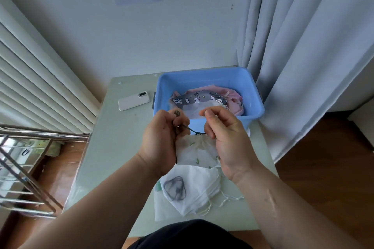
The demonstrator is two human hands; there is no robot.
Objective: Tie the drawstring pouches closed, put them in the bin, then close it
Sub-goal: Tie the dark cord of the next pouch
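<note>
Tabletop (113,147), pale green, meets a white wall (192,36) beside a curtain (303,46); a phone (134,100) lies left of the blue bin (255,115); left hand (162,137) and right hand (226,137) pinch the dark drawstring (192,130) of a white pouch (194,151) just before the bin

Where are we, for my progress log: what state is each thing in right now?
Left hand: grips the dark cord.
Right hand: pinches the cord by its knot.
Green-print pouch: neck gathered, held between both hands.
Blue bin: open, no lid in view.
Binned pouches: piled inside the bin.
White pouches: flat on the table, strings loose.
Phone: face down.
</note>
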